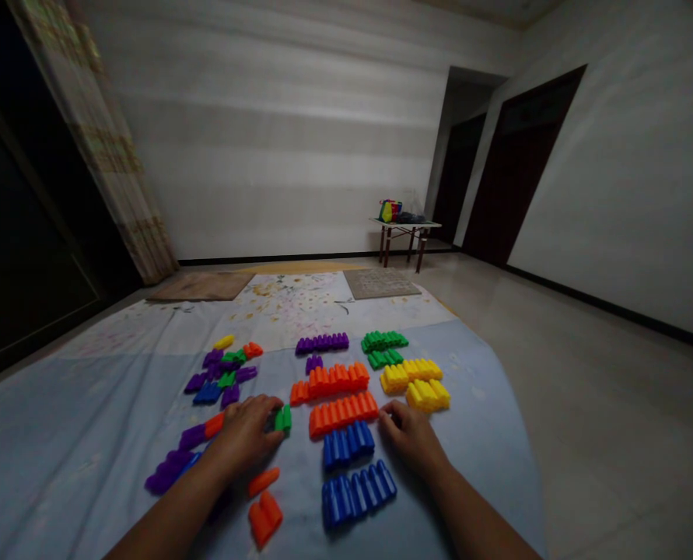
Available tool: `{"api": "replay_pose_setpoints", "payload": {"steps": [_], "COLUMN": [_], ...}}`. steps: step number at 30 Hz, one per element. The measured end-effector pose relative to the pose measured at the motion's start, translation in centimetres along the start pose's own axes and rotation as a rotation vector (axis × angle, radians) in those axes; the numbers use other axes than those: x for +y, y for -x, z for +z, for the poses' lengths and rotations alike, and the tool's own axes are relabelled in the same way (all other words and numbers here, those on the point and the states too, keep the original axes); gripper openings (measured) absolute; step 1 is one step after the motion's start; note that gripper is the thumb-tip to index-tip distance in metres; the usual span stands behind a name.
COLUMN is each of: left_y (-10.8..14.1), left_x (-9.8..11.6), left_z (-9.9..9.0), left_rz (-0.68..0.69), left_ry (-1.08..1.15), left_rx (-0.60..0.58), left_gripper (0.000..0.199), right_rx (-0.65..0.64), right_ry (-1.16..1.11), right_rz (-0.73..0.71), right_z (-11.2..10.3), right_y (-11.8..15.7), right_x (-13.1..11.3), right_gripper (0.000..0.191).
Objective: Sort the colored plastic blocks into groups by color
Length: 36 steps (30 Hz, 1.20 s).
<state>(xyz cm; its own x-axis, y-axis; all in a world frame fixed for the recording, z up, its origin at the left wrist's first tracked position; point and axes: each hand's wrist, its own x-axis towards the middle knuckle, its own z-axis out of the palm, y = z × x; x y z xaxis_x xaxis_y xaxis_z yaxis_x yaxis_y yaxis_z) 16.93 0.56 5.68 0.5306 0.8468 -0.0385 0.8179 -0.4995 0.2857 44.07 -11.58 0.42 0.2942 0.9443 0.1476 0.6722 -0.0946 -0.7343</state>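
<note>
My left hand [253, 428] is closed around a small group of green plastic pieces [284, 420], whose ends stick out past my fingertips. My right hand [409, 435] rests with curled fingers at the right end of an orange row [343, 414]; whether anything is in its fingers is hidden. Below that row lie two groups of blue pieces [349, 445]. Another orange row [331, 381] is just above. Yellow pieces [411, 375] sit beyond my right hand, with green rows [384, 341] behind them and a purple row [323, 343] to their left.
Mixed loose pieces [223, 373] are heaped at the left, and more purple ones [171, 470] lie by my left forearm. Loose orange pieces [265, 517] are near the front. Two mats [381, 284] lie at the far edge of the cloth [463, 482]. A small table [405, 225] stands by the wall.
</note>
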Motion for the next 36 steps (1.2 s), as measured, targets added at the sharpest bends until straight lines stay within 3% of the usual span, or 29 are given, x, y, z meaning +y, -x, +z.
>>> {"api": "replay_pose_setpoints", "payload": {"steps": [6, 10, 16, 20, 23, 36], "left_y": [-1.9, -3.1, -7.6, -11.4, -13.4, -17.0], "left_x": [0.4, 2.2, 8.7, 13.2, 15.3, 17.4], "left_z": [-0.5, -1.0, -1.8, -0.8, 0.5, 3.7], "left_rz": [0.002, 0.005, 0.096, 0.167, 0.184, 0.225], "left_ry": [0.048, 0.077, 0.062, 0.032, -0.018, -0.148], "left_rx": [0.095, 0.151, 0.161, 0.121, 0.080, -0.042], "left_gripper": [0.039, 0.039, 0.045, 0.040, 0.038, 0.035], "right_rx": [0.016, 0.012, 0.011, 0.041, 0.048, 0.021], "right_ry": [-0.017, -0.020, -0.039, -0.037, -0.040, -0.017], "right_rz": [0.006, 0.017, 0.030, 0.014, 0.002, 0.043], "right_z": [-0.1, -0.2, 0.1, 0.3, 0.3, 0.5], "right_y": [0.0, 0.0, -0.1, -0.2, -0.1, -0.4], "right_x": [-0.3, -0.6, -0.3, -0.2, -0.2, -0.2], "right_gripper": [0.022, 0.021, 0.020, 0.021, 0.020, 0.017]}}
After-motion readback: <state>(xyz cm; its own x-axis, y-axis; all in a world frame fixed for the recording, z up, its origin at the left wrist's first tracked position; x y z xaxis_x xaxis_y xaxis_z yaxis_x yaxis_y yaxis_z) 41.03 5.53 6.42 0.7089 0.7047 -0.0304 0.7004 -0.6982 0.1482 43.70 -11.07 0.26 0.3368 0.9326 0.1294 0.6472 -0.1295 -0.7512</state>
